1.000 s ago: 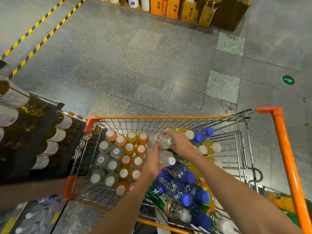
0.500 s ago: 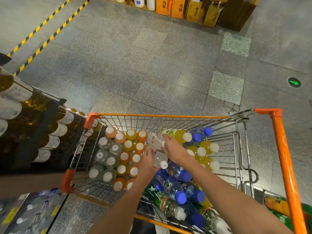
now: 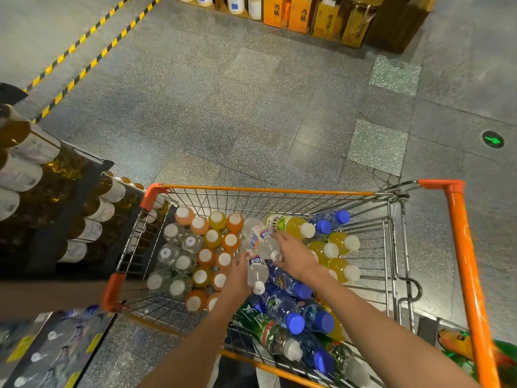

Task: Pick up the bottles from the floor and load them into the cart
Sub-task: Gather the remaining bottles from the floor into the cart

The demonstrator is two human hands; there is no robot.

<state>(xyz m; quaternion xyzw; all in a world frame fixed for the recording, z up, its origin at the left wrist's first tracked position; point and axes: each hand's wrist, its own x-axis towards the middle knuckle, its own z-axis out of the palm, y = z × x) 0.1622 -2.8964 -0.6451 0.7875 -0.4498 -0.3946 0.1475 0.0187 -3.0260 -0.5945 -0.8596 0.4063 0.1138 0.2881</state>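
Observation:
An orange-rimmed wire cart (image 3: 265,189) stands below me, filled with bottles. Upright orange and clear bottles (image 3: 212,238) fill its left side. Yellow bottles (image 3: 338,245) and blue-capped bottles (image 3: 282,306) lie in its right and near parts. My left hand (image 3: 236,278) grips a clear white-capped bottle (image 3: 257,271) just above the pile. My right hand (image 3: 296,256) holds a second clear bottle (image 3: 263,240) beside it, fingers curled over its neck end. Both bottles lie tilted, caps pointing toward me.
A rack of dark bottles (image 3: 36,175) stands close on the cart's left. Wrapped bottle packs (image 3: 50,348) lie at the lower left. Orange boxes (image 3: 302,12) line the far shelf. Hazard tape (image 3: 84,46) crosses the grey floor, and the orange cart handle (image 3: 470,275) runs along the right.
Both hands have come down and a little toward me inside the cart, bringing the two clear bottles lower onto the pile. The view has shifted slightly.

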